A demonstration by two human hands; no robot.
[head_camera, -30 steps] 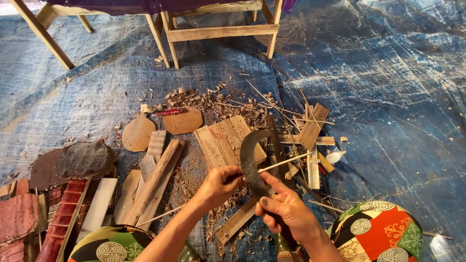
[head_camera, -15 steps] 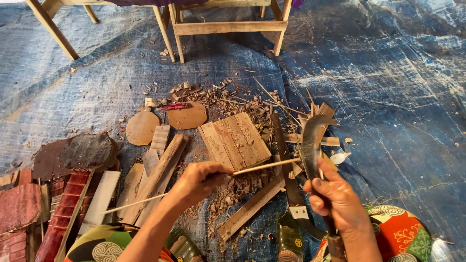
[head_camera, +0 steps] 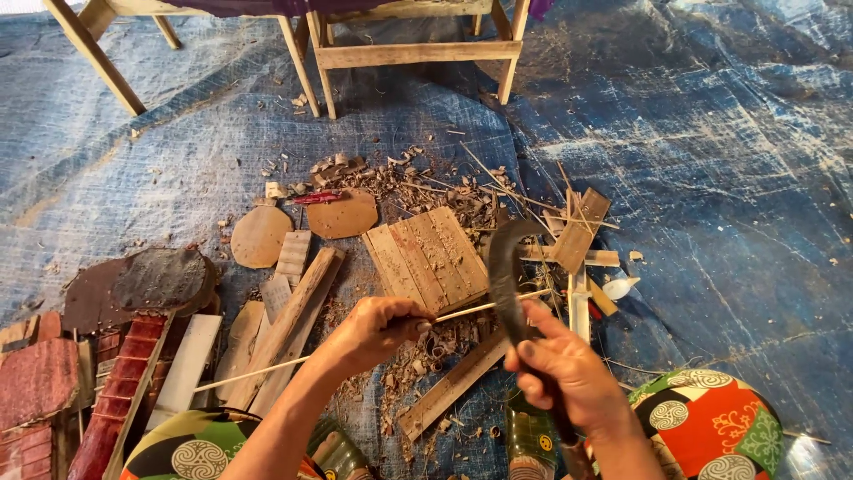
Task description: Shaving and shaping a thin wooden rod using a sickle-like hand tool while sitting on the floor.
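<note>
Blade position is the main change: half a second ago the curved knife [head_camera: 506, 276] stood off to the right of the plank, lifted clear of the stick; now it has swung back left so that its dark hooked blade crosses the thin pale stick [head_camera: 355, 345] just right of the left hand's fingertips, much as it sat a second ago. Judged from that return, the work looks like a repeated shaving stroke along the stick, with the blade reset for another pass rather than put down. Right hand [head_camera: 569, 373] is closed tight round the knife handle, thumb laid up along it, blade pointing away from the body. Left hand [head_camera: 378, 331] pinches the stick between thumb and fingers, closed narrow on it; the stick runs out of both sides of the grip, its long end trailing down-left over the boards and its short end reaching right, up to and just past the blade. Stick lies nearly level, tilted slightly upward to the right, held above the slatted wooden plank [head_camera: 426, 258] and a litter of wood shavings [head_camera: 418, 351]. Contact of edge and stick cannot be told for certain; they overlap in view. Blue tarpaulin [head_camera: 711, 178] underlies everything; wooden frame legs [head_camera: 409, 53] stand at the far side.
</note>
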